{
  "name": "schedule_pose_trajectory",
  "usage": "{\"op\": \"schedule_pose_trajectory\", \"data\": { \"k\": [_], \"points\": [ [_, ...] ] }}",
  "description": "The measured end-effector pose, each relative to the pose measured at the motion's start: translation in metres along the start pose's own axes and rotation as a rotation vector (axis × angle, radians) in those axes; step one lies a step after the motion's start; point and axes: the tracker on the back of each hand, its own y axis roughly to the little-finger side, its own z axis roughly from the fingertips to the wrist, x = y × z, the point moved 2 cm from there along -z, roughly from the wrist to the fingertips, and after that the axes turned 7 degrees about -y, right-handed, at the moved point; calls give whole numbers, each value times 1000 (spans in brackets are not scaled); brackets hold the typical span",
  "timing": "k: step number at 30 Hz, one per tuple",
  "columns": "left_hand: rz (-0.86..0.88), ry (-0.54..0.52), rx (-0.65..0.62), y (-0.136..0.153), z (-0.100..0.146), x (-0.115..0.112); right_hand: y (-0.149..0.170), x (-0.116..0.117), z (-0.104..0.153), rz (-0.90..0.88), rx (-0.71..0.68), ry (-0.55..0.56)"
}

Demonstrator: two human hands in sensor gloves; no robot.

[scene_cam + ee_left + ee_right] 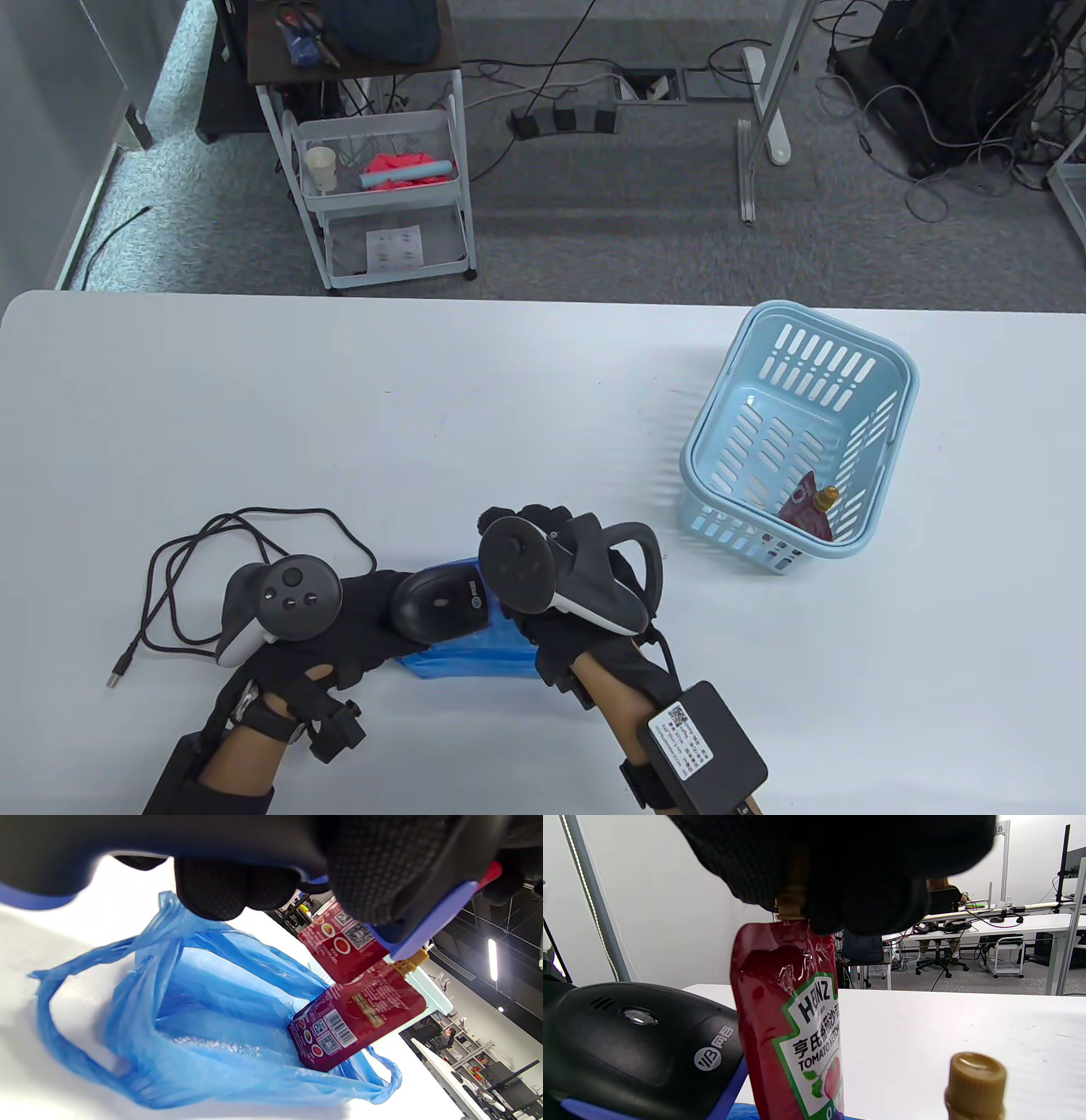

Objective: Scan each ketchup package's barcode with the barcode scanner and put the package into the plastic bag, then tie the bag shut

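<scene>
- Lying in loose loops at the table's left, the thin black cable (182,577) ends in a metal plug.
- Left hand (339,620), in a black textured glove, grips the barcode scanner (441,604), a rounded, matte black body with a blue trim edge, held just above the bag.
- Plastic bag (203,1018): thin, crinkled, translucent blue film, lying open on the white table (424,407), handles spread.
- Right hand (543,543) pinches the tan ribbed cap of a ketchup package (793,1018), a glossy red flexible pouch hanging upright beside the scanner over the bag mouth.
- A second pouch (360,1014) lies partly in the bag, barcode face up.
- Basket (882,356): pale blue slotted plastic, at the right, holding another red pouch (810,505).
</scene>
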Motion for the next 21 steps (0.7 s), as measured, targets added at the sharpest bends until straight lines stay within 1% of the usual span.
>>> {"op": "schedule_pose_trajectory", "data": {
  "k": [9, 21],
  "points": [
    [-3, -11, 13, 1, 1, 1, 1, -1, 1, -2, -3, -2],
    [47, -67, 64, 16, 4, 17, 1, 1, 10, 20, -14, -25]
  ]
}}
